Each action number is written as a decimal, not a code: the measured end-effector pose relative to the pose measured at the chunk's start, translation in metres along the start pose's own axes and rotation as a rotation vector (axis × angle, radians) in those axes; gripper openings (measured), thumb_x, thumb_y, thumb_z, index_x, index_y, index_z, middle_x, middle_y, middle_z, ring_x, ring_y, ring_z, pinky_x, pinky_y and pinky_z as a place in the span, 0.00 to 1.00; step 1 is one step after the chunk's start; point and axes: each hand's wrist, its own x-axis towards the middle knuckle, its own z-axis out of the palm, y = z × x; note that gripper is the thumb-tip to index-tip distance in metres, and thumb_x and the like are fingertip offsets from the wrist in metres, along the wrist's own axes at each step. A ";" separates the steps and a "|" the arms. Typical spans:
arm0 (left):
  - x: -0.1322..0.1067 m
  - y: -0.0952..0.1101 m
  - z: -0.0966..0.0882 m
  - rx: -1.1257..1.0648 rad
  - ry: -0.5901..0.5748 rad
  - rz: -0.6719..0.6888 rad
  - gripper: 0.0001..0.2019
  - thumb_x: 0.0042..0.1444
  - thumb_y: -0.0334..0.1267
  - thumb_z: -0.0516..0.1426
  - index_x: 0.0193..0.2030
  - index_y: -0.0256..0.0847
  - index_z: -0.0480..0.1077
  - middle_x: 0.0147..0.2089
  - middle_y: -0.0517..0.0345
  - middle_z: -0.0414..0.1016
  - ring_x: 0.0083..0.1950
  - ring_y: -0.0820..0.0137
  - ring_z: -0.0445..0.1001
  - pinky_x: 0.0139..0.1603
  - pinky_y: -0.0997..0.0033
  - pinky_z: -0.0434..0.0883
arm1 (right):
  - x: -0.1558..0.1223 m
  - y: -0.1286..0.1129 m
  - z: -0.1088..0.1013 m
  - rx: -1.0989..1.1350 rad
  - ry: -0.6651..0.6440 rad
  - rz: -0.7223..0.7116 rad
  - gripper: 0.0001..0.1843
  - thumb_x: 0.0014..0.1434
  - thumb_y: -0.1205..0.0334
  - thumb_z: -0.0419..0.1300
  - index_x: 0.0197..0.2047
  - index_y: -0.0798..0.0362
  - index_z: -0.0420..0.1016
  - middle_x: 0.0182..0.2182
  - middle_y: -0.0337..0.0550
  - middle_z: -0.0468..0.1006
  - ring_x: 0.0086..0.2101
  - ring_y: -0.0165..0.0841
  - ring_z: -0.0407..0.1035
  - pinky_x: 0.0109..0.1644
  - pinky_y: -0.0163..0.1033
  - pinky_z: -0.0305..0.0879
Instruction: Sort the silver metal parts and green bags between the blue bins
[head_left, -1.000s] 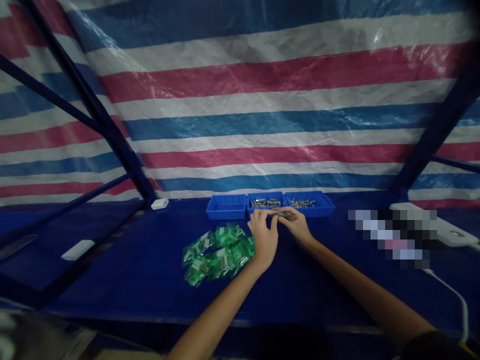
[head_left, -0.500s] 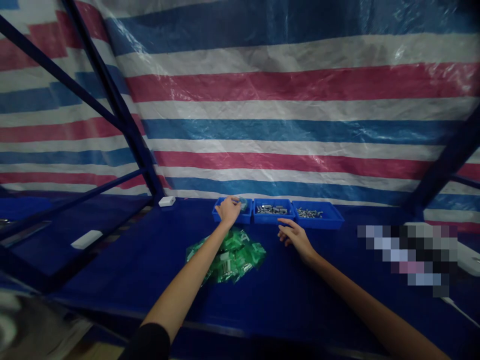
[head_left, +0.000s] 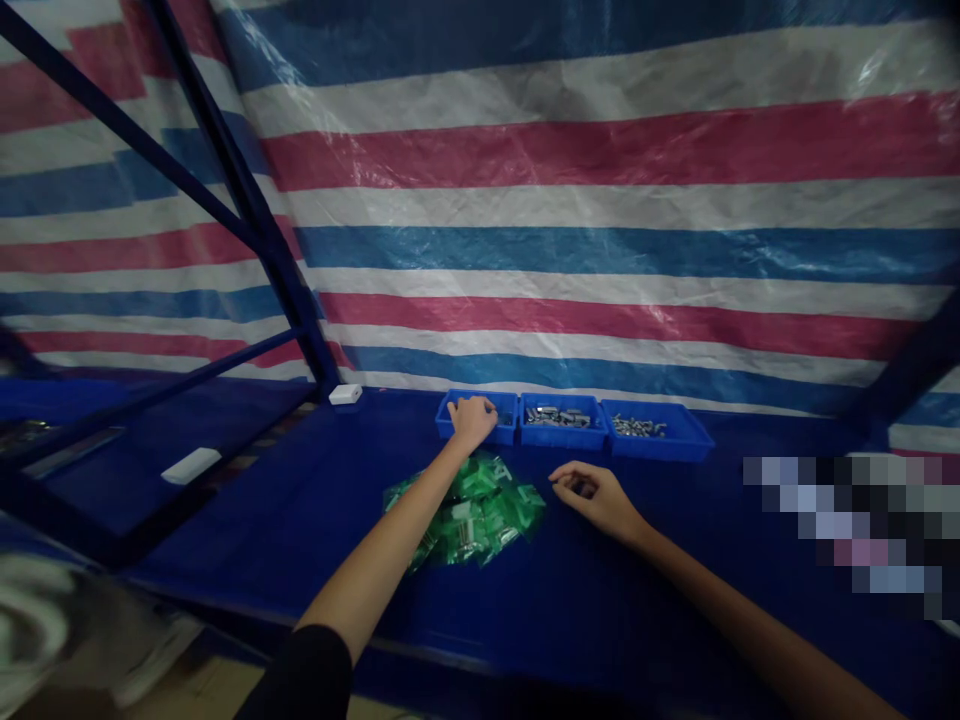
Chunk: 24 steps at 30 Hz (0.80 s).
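My left hand [head_left: 474, 420] reaches over the left blue bin [head_left: 444, 432], its fingers bent down and closed. What its fingertips grip, if anything, is hidden; a little clear plastic shows beside them in the bin. Above the tabletop, my right hand [head_left: 596, 495] hovers to the right of a pile of green plastic packets [head_left: 480, 515]. Its fingers curve loosely, with thumb and index finger slightly apart and nothing visible between them. The middle blue bin [head_left: 564, 437] contains small metal parts [head_left: 556, 416]. In the right blue bin [head_left: 686, 445] lie small screw-like metal pieces [head_left: 637, 427].
The blue table [head_left: 600, 620] runs up to a striped plastic sheet [head_left: 600, 250]. A dark blue frame post [head_left: 289, 290] stands at the left. Nearby are a small white box [head_left: 346, 394] and a longer white object [head_left: 191, 465]. A pixelated patch covers something at the right.
My left hand has turned further down over the left bin. My right hand has drawn slightly back from the bins, and its fingers have curled in. The view has shifted a little.
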 end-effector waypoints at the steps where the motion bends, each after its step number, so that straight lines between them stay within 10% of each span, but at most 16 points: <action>1: -0.003 -0.001 -0.001 0.008 0.017 0.027 0.09 0.52 0.39 0.53 0.36 0.46 0.75 0.45 0.54 0.75 0.52 0.57 0.66 0.53 0.55 0.56 | -0.001 -0.001 0.000 -0.054 -0.012 -0.033 0.10 0.52 0.55 0.58 0.35 0.51 0.75 0.25 0.39 0.73 0.25 0.29 0.67 0.24 0.32 0.59; 8: -0.064 -0.017 -0.043 -0.132 0.202 0.379 0.21 0.57 0.47 0.50 0.57 0.49 0.61 0.61 0.54 0.60 0.60 0.61 0.58 0.59 0.57 0.56 | -0.011 -0.015 -0.002 -0.390 -0.195 -0.335 0.25 0.50 0.51 0.62 0.51 0.46 0.68 0.48 0.47 0.72 0.48 0.40 0.66 0.54 0.50 0.60; 13: -0.124 -0.067 -0.067 -0.053 -0.135 0.526 0.32 0.50 0.53 0.55 0.62 0.59 0.53 0.67 0.59 0.50 0.64 0.58 0.54 0.62 0.55 0.54 | -0.019 -0.023 0.000 -0.522 -0.370 -0.352 0.36 0.51 0.50 0.60 0.62 0.43 0.56 0.61 0.48 0.58 0.59 0.43 0.54 0.60 0.55 0.52; 18: -0.151 -0.107 -0.057 0.032 -0.241 0.491 0.40 0.41 0.53 0.61 0.63 0.63 0.50 0.68 0.60 0.47 0.68 0.53 0.47 0.64 0.48 0.50 | -0.019 -0.021 0.002 -0.521 -0.408 -0.343 0.31 0.56 0.54 0.57 0.62 0.42 0.55 0.60 0.46 0.60 0.60 0.41 0.54 0.60 0.52 0.53; 24: -0.144 -0.104 -0.036 0.054 -0.265 0.644 0.39 0.48 0.59 0.54 0.66 0.57 0.44 0.70 0.55 0.40 0.69 0.48 0.40 0.63 0.39 0.44 | -0.015 -0.020 0.001 -0.446 -0.318 -0.399 0.21 0.57 0.58 0.56 0.55 0.45 0.66 0.49 0.44 0.73 0.49 0.36 0.68 0.55 0.46 0.62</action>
